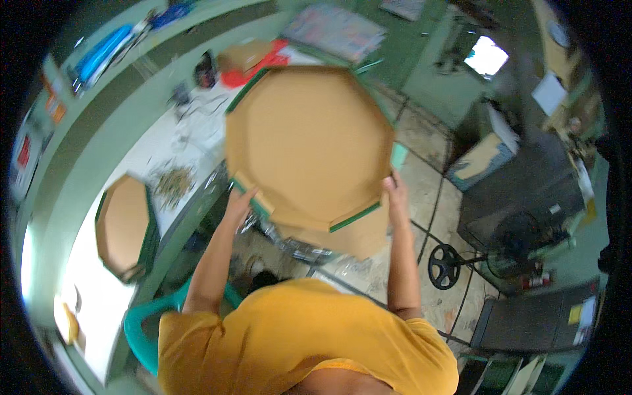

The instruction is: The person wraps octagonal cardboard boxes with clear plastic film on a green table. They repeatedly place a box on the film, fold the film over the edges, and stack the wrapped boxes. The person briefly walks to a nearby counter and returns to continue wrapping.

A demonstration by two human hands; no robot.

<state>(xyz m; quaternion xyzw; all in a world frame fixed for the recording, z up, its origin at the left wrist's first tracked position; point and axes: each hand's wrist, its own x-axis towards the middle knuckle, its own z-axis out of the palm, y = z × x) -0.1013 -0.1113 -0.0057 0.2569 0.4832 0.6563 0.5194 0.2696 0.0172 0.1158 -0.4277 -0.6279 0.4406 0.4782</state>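
A large polygonal cardboard tray (pixel 311 143) with low walls, green on parts of its rim, hangs in front of me with its hollow side facing up. My left hand (pixel 240 203) grips its lower left rim, the thumb over the edge. On its lower right side my right hand (pixel 396 190) holds the rim. The fingers beneath the tray are hidden. A smaller polygonal cardboard tray (pixel 123 227) with green outer walls rests on the white counter (pixel 89 247) to my left. Beside it lies a pile of thin brownish pieces (pixel 174 185), too blurred to name.
A green plastic chair (pixel 140 328) stands at my left. Flat cardboard (pixel 340 237) shows below the held tray. A pedestal fan (pixel 513 242) with a round black base stands on the tiled floor (pixel 434 207) at right, near a cardboard box (pixel 481 160). A red item (pixel 252 64) lies on the counter's far end.
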